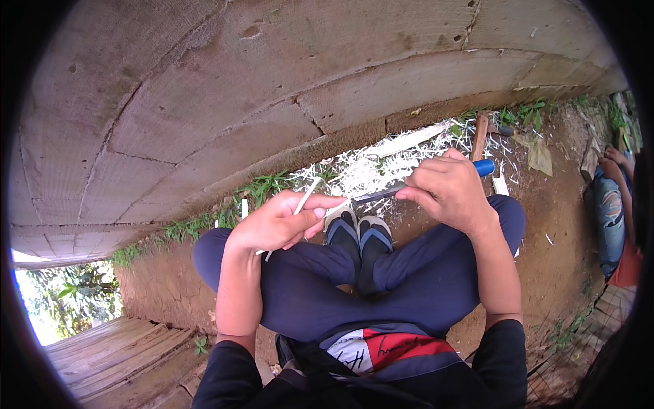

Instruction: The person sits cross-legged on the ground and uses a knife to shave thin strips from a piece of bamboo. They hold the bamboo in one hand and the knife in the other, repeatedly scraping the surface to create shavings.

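Thin pale wood strips [310, 194] are pinched in my left hand [283, 221], which is closed, thumb against fingers. One strip slants up past the fingers and another points right. My right hand [446, 191] is closed round a knife with a blue handle [484, 167]. Its dark blade [378, 194] points left, and the tip meets or nearly meets the strip by my left fingertips. Below the blade are my feet in sandals [375, 232], drawn together between my bent knees.
White shavings [368, 167] litter the ground ahead, beside a flat pale wood piece [409, 141]. A wooden-handled tool [480, 136] lies beyond my right hand. A block wall [238, 88] rises in front. Another person [610, 211] sits at far right. Wooden boards [122, 354] lie at lower left.
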`<control>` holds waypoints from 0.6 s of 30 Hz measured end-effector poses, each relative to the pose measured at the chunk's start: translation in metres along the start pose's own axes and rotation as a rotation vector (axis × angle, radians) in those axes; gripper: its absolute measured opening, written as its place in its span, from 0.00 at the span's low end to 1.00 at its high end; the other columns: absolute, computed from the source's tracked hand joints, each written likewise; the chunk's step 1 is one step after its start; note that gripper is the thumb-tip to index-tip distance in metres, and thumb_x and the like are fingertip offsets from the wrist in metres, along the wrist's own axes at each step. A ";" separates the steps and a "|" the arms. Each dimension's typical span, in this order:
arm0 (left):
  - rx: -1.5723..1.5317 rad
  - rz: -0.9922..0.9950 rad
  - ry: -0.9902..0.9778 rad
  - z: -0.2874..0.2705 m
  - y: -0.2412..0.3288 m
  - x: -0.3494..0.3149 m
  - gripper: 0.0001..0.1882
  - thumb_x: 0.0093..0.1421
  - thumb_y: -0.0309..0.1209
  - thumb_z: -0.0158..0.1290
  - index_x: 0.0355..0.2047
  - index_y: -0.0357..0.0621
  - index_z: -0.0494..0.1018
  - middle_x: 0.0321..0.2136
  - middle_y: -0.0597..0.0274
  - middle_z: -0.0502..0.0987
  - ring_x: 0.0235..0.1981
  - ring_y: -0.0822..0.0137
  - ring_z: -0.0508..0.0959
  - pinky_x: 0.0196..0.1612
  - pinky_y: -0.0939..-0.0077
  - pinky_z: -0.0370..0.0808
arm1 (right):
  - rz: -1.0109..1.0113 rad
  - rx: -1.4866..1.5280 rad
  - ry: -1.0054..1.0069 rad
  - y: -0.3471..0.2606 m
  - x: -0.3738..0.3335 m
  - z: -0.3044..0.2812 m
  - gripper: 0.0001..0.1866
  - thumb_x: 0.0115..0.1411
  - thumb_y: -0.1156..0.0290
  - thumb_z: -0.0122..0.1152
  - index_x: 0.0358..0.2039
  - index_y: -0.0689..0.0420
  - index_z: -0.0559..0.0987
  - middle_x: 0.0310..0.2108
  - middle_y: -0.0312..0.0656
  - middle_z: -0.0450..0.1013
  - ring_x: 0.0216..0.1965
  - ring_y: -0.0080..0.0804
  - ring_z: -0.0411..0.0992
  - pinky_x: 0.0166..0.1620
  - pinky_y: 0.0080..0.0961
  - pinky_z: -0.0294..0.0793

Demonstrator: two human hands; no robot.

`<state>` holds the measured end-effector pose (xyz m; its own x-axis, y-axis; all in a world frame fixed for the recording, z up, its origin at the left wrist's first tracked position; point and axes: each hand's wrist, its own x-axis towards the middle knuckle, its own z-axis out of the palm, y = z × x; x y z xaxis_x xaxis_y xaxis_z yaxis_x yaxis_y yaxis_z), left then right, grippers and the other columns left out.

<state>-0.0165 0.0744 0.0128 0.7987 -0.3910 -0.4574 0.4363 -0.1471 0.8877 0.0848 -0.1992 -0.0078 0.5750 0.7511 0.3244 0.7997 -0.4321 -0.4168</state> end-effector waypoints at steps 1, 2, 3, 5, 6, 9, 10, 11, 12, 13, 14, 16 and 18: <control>0.003 -0.003 -0.011 -0.001 -0.001 0.000 0.19 0.64 0.26 0.42 0.55 0.45 0.66 0.15 0.75 0.63 0.10 0.84 0.58 0.14 0.88 0.55 | -0.009 0.005 -0.006 0.001 0.000 0.001 0.13 0.47 0.58 0.64 0.19 0.52 0.74 0.17 0.32 0.69 0.20 0.29 0.67 0.29 0.26 0.59; 0.006 0.009 -0.022 -0.002 -0.001 0.001 0.19 0.64 0.26 0.42 0.55 0.45 0.66 0.15 0.75 0.63 0.10 0.84 0.58 0.14 0.88 0.55 | -0.018 0.011 -0.011 0.002 0.001 0.001 0.13 0.47 0.58 0.64 0.19 0.52 0.74 0.17 0.32 0.69 0.20 0.29 0.67 0.29 0.25 0.59; 0.007 0.019 -0.033 -0.003 -0.003 0.000 0.19 0.64 0.26 0.42 0.55 0.45 0.66 0.15 0.75 0.63 0.10 0.84 0.58 0.14 0.89 0.55 | -0.026 0.019 -0.018 0.002 0.001 0.002 0.13 0.47 0.58 0.64 0.19 0.52 0.74 0.17 0.32 0.69 0.21 0.29 0.67 0.29 0.25 0.59; 0.000 0.015 -0.042 -0.004 -0.005 0.000 0.19 0.64 0.25 0.41 0.55 0.46 0.67 0.15 0.75 0.64 0.11 0.84 0.58 0.14 0.89 0.55 | -0.049 0.032 -0.012 0.004 0.002 0.002 0.13 0.47 0.58 0.64 0.19 0.52 0.74 0.17 0.32 0.69 0.21 0.29 0.68 0.29 0.25 0.59; -0.011 0.002 -0.043 -0.003 -0.005 0.001 0.19 0.63 0.25 0.41 0.55 0.46 0.67 0.15 0.74 0.64 0.11 0.84 0.58 0.14 0.89 0.55 | -0.058 0.038 -0.012 0.005 0.002 0.003 0.13 0.47 0.58 0.64 0.19 0.52 0.74 0.17 0.32 0.69 0.21 0.29 0.68 0.29 0.25 0.59; -0.024 -0.022 -0.059 -0.003 -0.006 0.003 0.19 0.63 0.24 0.41 0.55 0.46 0.67 0.16 0.73 0.65 0.11 0.84 0.58 0.14 0.89 0.56 | -0.058 0.056 -0.034 0.007 0.001 0.004 0.12 0.47 0.58 0.64 0.19 0.52 0.74 0.17 0.32 0.69 0.21 0.29 0.68 0.30 0.25 0.59; -0.024 -0.027 -0.067 -0.003 -0.006 0.003 0.19 0.63 0.24 0.41 0.55 0.46 0.67 0.16 0.73 0.65 0.11 0.84 0.58 0.14 0.89 0.56 | -0.059 0.062 -0.037 0.007 0.001 0.004 0.12 0.47 0.58 0.64 0.19 0.52 0.74 0.17 0.32 0.70 0.21 0.29 0.68 0.30 0.25 0.59; -0.009 -0.020 -0.065 -0.002 -0.006 0.004 0.20 0.62 0.23 0.41 0.55 0.46 0.67 0.17 0.72 0.66 0.11 0.84 0.58 0.14 0.89 0.56 | -0.046 0.060 -0.050 0.008 0.000 0.005 0.12 0.47 0.59 0.64 0.18 0.52 0.74 0.17 0.32 0.70 0.21 0.29 0.68 0.30 0.25 0.59; -0.013 -0.021 -0.066 -0.002 -0.006 0.004 0.20 0.62 0.23 0.41 0.55 0.46 0.67 0.17 0.72 0.66 0.11 0.84 0.58 0.14 0.89 0.56 | -0.046 0.052 -0.054 0.008 0.000 0.004 0.12 0.47 0.58 0.64 0.18 0.52 0.74 0.17 0.32 0.70 0.21 0.29 0.68 0.30 0.25 0.59; -0.017 -0.022 -0.067 -0.003 -0.006 0.004 0.20 0.62 0.23 0.41 0.54 0.46 0.67 0.17 0.72 0.66 0.11 0.84 0.59 0.14 0.89 0.56 | -0.046 0.044 -0.059 0.008 0.000 0.004 0.12 0.47 0.58 0.64 0.18 0.51 0.74 0.17 0.32 0.70 0.21 0.29 0.68 0.30 0.25 0.59; -0.021 -0.023 -0.069 -0.002 -0.006 0.004 0.20 0.62 0.23 0.41 0.54 0.46 0.67 0.17 0.72 0.66 0.11 0.84 0.59 0.14 0.89 0.56 | -0.045 0.035 -0.063 0.008 0.000 0.004 0.12 0.47 0.58 0.64 0.18 0.51 0.74 0.17 0.32 0.70 0.21 0.29 0.68 0.30 0.25 0.59; -0.003 -0.035 -0.053 -0.001 -0.006 0.005 0.19 0.62 0.23 0.41 0.54 0.46 0.67 0.18 0.71 0.66 0.11 0.84 0.59 0.14 0.89 0.56 | -0.069 0.029 -0.042 0.008 0.000 0.006 0.14 0.49 0.57 0.61 0.18 0.51 0.71 0.15 0.32 0.67 0.20 0.30 0.67 0.29 0.26 0.58; -0.003 -0.034 -0.051 -0.001 -0.007 0.005 0.19 0.62 0.23 0.41 0.54 0.45 0.68 0.18 0.71 0.67 0.11 0.84 0.59 0.13 0.89 0.56 | -0.083 0.024 -0.027 0.008 -0.001 0.008 0.15 0.51 0.56 0.59 0.18 0.51 0.70 0.15 0.32 0.65 0.20 0.30 0.66 0.28 0.26 0.58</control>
<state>-0.0153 0.0744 0.0038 0.7615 -0.4314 -0.4838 0.4641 -0.1581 0.8716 0.0897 -0.1994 -0.0180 0.5022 0.7969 0.3358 0.8397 -0.3565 -0.4097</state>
